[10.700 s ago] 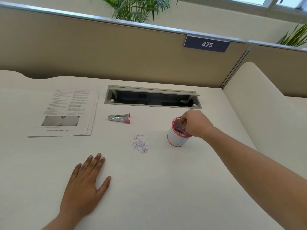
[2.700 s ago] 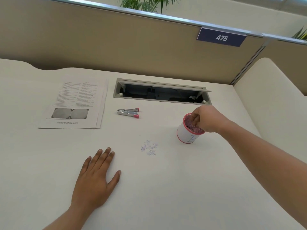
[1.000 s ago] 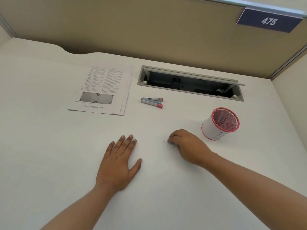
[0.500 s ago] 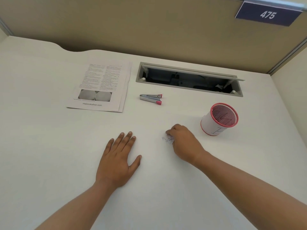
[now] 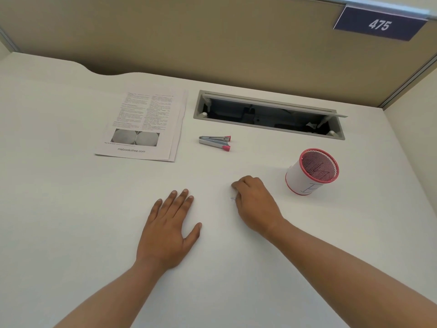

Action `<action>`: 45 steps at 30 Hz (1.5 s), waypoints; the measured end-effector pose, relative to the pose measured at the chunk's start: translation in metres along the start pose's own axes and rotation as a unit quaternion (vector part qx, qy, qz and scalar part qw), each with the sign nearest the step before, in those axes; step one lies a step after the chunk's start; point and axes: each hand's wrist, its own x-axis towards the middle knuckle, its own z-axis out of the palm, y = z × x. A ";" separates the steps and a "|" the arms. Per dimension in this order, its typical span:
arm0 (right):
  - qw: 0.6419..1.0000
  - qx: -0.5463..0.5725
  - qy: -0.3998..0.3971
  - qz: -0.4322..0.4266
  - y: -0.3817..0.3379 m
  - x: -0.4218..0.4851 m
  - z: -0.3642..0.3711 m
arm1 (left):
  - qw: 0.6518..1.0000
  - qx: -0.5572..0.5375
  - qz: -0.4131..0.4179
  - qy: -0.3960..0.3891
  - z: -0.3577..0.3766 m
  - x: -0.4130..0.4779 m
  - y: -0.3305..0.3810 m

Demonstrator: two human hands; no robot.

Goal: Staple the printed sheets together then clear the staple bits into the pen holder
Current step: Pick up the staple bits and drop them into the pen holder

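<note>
The printed sheets (image 5: pixel 144 125) lie stacked at the back left of the white desk. A small silver stapler with pink tips (image 5: pixel 214 142) sits to their right. The pink-rimmed mesh pen holder (image 5: pixel 311 171) stands at the right. My right hand (image 5: pixel 255 202) lies on the desk left of the holder, fingers curled over the last staple bits (image 5: pixel 233 197), of which only a tiny part shows at the fingertips. My left hand (image 5: pixel 169 227) rests flat on the desk, fingers spread, holding nothing.
An open cable hatch (image 5: pixel 269 114) is sunk into the desk behind the stapler. A tan partition (image 5: pixel 212 39) with a number plate 475 (image 5: pixel 379 24) closes the back. A side panel rises at the far right.
Since 2.7 s ago my right hand left the pen holder and came down onto the bits. Over the last second its fingers have closed over them, hiding almost all. The left hand stayed flat.
</note>
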 end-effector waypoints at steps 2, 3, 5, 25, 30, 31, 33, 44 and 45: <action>1.000 -0.006 0.004 -0.029 -0.005 0.003 0.002 | 1.000 0.001 0.001 0.000 -0.001 0.000 0.000; 0.999 -0.011 0.001 -0.047 -0.007 0.003 0.003 | 1.000 0.001 0.001 -0.001 -0.001 0.000 0.000; 0.997 -0.012 0.008 -0.074 -0.007 0.002 0.004 | 1.000 0.001 0.001 -0.003 0.000 0.000 0.000; 0.990 0.050 -0.077 0.107 0.017 -0.021 -0.027 | 1.000 0.000 -0.001 -0.007 0.000 0.000 0.000; 0.993 0.029 -0.074 0.093 0.000 -0.019 -0.019 | 1.000 0.002 0.000 -0.008 -0.001 0.000 0.000; 0.994 0.023 -0.069 0.088 -0.002 -0.018 -0.018 | 1.000 0.002 -0.001 -0.008 -0.001 0.000 0.000; 0.995 0.001 -0.068 0.077 -0.004 -0.016 -0.017 | 1.000 0.002 -0.001 -0.008 -0.001 0.000 0.000; 0.987 -0.066 -0.104 0.099 -0.012 0.002 -0.022 | 1.000 0.000 -0.001 -0.006 -0.001 0.000 0.000; 0.987 -0.064 -0.103 0.107 -0.012 0.003 -0.022 | 1.000 0.000 -0.001 -0.006 -0.001 0.000 0.000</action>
